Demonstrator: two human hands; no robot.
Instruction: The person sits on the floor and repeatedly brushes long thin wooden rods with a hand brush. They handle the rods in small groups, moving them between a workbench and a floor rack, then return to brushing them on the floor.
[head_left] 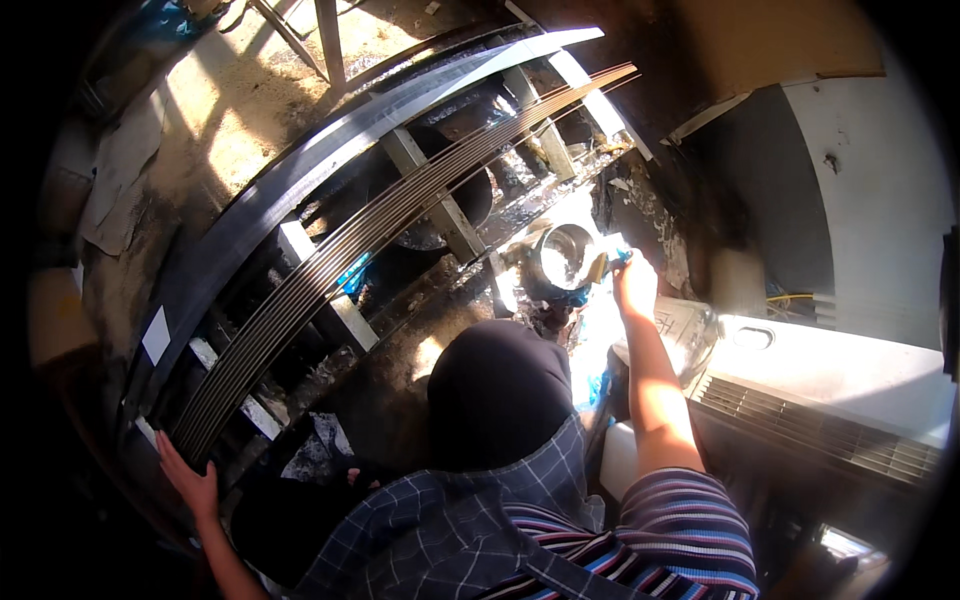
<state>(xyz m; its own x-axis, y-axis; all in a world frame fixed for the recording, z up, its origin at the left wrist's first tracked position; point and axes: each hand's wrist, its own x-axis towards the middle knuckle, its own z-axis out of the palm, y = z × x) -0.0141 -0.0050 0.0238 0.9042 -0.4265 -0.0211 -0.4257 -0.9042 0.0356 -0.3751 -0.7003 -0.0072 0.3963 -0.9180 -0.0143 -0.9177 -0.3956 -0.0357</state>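
Observation:
My right hand [637, 285] is closed around a paintbrush [598, 268], its tan bristles beside the rim of a round can [541, 262]. Glare inside the can hides most of what it holds. At the lower left, my left hand [188, 482] has its fingers stretched out beside the near end of a bundle of long thin brown strips [330, 262]; whether it touches them I cannot tell. The strips lie side by side across several pale crossbars [447, 222] of a rack.
A long dark-grey panel [290, 170] lies along the rack's far side. To the right stands a white unit with a grille [800, 415], next to a clear plastic container [690, 335]. Blue scraps [352, 275] lie under the strips. A dark stained board [420, 300] runs along the near side.

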